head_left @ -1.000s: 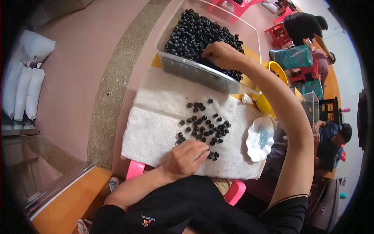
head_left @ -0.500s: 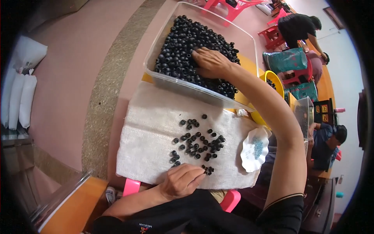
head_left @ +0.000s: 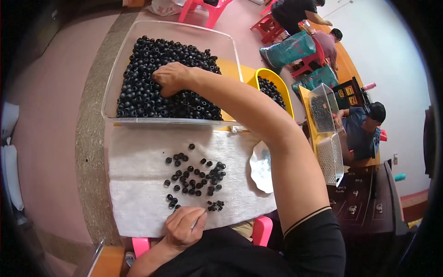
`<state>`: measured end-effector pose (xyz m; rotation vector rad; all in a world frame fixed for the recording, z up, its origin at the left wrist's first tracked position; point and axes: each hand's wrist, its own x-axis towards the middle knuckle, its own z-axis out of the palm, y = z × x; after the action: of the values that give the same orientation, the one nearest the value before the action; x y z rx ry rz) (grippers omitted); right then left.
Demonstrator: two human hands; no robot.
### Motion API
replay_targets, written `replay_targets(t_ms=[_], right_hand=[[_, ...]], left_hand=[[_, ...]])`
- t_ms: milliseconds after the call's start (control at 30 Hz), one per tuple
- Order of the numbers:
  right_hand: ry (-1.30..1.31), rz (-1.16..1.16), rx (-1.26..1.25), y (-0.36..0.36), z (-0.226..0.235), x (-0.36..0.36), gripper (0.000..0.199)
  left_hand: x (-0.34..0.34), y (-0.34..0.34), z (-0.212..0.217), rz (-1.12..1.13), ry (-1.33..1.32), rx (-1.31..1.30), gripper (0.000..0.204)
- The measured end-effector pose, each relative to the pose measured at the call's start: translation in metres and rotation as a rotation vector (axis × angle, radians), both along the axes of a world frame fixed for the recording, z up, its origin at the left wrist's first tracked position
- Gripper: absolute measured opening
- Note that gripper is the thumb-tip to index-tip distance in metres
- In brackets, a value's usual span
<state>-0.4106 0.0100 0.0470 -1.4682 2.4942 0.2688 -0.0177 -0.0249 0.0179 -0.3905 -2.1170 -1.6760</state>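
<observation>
Deep in the clear plastic bin [head_left: 173,120], my right hand [head_left: 173,79] rests with bent fingers among many small black hollow beads [head_left: 138,87]. Its fingertips are hidden in the pile. My left hand [head_left: 184,226] is closed at the near edge of a white towel [head_left: 134,194], thumb against the fingers; whatever they hold is hidden. Loose black beads [head_left: 187,174] lie scattered on the towel beyond it, and a little cluster of smaller black pieces [head_left: 215,206] is just to its right. A white scalloped dish [head_left: 261,166] sits at the towel's right, partly covered by my right arm.
Right of the bin stands a yellow tub [head_left: 288,99] of black beads. Farther right are another clear bin [head_left: 323,111] and a white perforated basket [head_left: 330,161], near a person in a blue shirt [head_left: 360,131]. Teal sacks [head_left: 290,51] and red stools lie beyond.
The view has swung so the scene sits farther left. My right hand has shifted within the bead pile, toward the bin's left. My left hand stays closed at the towel's near edge.
</observation>
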Motion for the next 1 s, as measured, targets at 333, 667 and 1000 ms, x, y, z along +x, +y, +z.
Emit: replay_targets(t_ms=[333, 667, 1000], right_hand=[[-0.128, -0.035, -0.146, 0.002, 0.004, 0.012, 0.020], [0.011, -0.027, -0.050, 0.003, 0.024, 0.037, 0.023], [0.266, 0.118, -0.014, 0.010, 0.006, 0.023, 0.025]], left_hand=[[-0.002, 0.001, 0.004, 0.000, 0.004, -0.031, 0.015], [-0.001, -0.001, 0.009, 0.010, 0.012, -0.052, 0.018], [0.000, -0.001, 0.009, 0.007, -0.001, -0.052, 0.017]])
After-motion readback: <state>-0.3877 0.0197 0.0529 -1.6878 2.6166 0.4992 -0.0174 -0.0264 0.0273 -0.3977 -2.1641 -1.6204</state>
